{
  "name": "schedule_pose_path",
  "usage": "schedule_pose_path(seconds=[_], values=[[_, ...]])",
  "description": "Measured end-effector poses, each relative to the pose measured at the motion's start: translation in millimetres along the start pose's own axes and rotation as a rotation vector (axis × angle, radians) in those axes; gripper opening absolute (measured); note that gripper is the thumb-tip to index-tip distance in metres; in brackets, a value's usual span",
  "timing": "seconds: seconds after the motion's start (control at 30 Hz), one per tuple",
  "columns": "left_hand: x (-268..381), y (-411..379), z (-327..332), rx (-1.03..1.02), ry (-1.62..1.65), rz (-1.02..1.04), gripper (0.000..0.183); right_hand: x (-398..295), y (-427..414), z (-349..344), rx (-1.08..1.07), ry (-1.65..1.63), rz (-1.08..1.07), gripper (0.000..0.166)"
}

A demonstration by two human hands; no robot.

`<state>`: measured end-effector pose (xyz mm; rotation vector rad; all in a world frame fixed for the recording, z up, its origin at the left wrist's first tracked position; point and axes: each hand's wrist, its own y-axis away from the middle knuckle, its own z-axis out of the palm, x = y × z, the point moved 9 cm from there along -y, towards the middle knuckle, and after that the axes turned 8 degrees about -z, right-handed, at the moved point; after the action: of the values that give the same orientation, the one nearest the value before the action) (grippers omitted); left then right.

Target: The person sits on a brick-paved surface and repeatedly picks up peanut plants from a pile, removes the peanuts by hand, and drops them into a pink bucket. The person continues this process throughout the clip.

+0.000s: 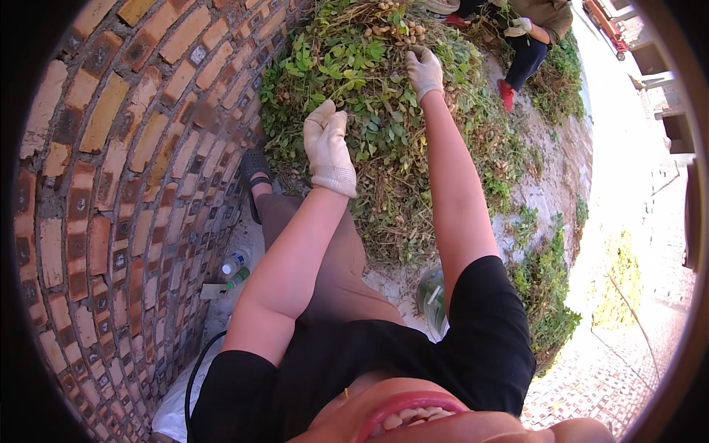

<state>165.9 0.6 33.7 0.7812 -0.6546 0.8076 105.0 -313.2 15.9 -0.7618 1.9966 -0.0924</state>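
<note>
A large heap of uprooted peanut plants (354, 72), green leaves with dry stems, lies before me. My left hand (328, 145), in a pale work glove, hovers over its near left side with fingers bent together; whether it holds a thin stem, I cannot tell. Farther up and to the right, my right hand (425, 72), gloved alike, reaches to the heap just below a cluster of peanuts in their shells (411, 34). Its fingertips are partly lost among the stems, so its grip is unclear.
A brick wall (138, 138) rises close on the left. Plastic bottles (237, 261) lie at its foot. A clear plastic container (432, 293) stands by my right side. A co-worker (526, 39) with gloved hands sits at the far right of the heap. More plants (545, 293) lie to the right.
</note>
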Motion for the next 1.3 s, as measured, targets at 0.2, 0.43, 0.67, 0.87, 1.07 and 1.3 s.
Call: schedule_pose_path(seconds=[0.2, 0.43, 0.67, 0.87, 1.07, 1.3], values=[[0, 9, 30, -0.12, -0.04, -0.008, 0.031, 36, -56, 52, -0.222, 0.279, 0.258, 0.037], [2, 6, 21, -0.105, -0.076, 0.059, 0.027, 8, 12, 24, -0.13, 0.008, 0.173, 0.025], [-12, 15, 30, -0.177, -0.224, 0.032, 0.026, 82, 122, -62, 0.058, -0.458, 0.311, 0.019], [-46, 19, 29, -0.224, -0.513, -0.073, 0.029, 92, 176, -71, 0.027, -0.695, 0.553, 0.023], [-36, 25, 27, -0.205, -0.558, -0.026, 0.025, 60, 175, -80, 0.064, -0.594, 0.591, 0.046], [-33, 18, 16, -0.153, -0.539, -0.068, 0.028, -53, 151, -55, -0.163, 0.854, 0.049, 0.077]])
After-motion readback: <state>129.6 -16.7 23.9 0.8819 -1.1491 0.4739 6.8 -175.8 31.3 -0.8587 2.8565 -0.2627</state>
